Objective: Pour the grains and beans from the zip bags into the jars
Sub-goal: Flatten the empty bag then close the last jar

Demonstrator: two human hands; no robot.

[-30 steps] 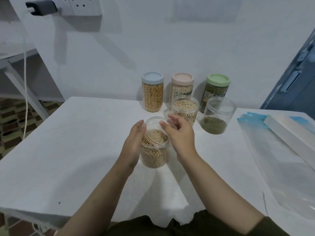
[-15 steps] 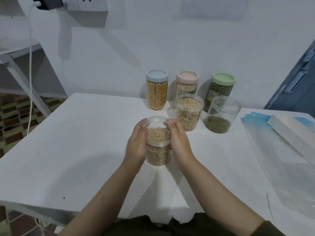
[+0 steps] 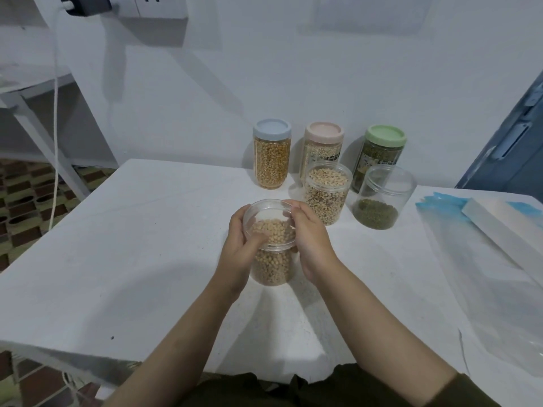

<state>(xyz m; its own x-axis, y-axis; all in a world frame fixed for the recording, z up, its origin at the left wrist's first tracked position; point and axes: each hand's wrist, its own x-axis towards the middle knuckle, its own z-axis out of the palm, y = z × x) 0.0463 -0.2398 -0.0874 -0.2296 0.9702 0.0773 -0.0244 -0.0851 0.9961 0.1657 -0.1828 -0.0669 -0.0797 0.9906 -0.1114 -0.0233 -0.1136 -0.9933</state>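
A clear open jar of pale soybeans (image 3: 271,248) stands at the table's middle. My left hand (image 3: 238,251) wraps its left side with the thumb across the front. My right hand (image 3: 311,245) holds its right side, fingers on the rim. Behind it to the right stands an open jar of whitish beans (image 3: 326,195), nearly full. Further right is an open jar (image 3: 382,198) with a shallow layer of green mung beans. Empty clear zip bags (image 3: 493,283) with blue strips lie flat at the right.
Three lidded jars line the wall: a blue-lidded one of yellow corn (image 3: 271,154), a pink-lidded one (image 3: 323,142) and a green-lidded one (image 3: 382,151). A long white box (image 3: 505,230) lies on the bags. The white table (image 3: 132,245) ends at the left and front.
The soybean jar went from tilted to upright between my hands. My right hand closed onto its side and rim. The camera view shifted slightly.
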